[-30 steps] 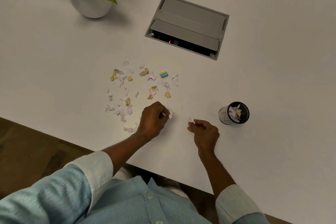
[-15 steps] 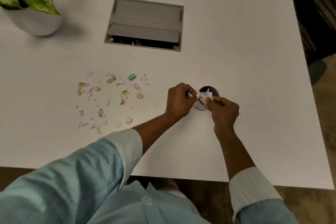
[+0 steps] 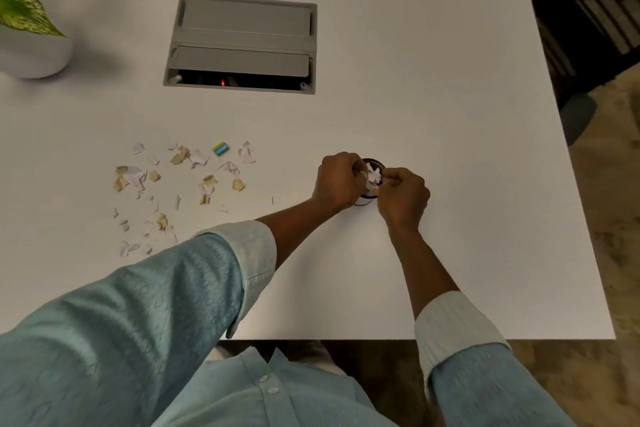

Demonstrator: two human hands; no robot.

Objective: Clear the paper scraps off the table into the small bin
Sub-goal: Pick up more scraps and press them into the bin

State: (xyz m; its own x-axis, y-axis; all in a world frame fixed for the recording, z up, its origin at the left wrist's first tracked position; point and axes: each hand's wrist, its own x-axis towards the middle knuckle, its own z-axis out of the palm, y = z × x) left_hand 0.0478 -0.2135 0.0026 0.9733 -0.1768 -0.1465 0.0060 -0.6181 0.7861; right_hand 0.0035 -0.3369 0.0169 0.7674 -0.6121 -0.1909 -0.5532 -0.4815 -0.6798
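Head view: left hand and right hand, both pinched shut on white scraps, meet over the small bin; loose scraps lie well left of it.

L hand curled, fingers pinched | R hand same, prob. touching | arms fwd

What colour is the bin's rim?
Black, seen in the head view: small bin.

Matt white table, paper scraps
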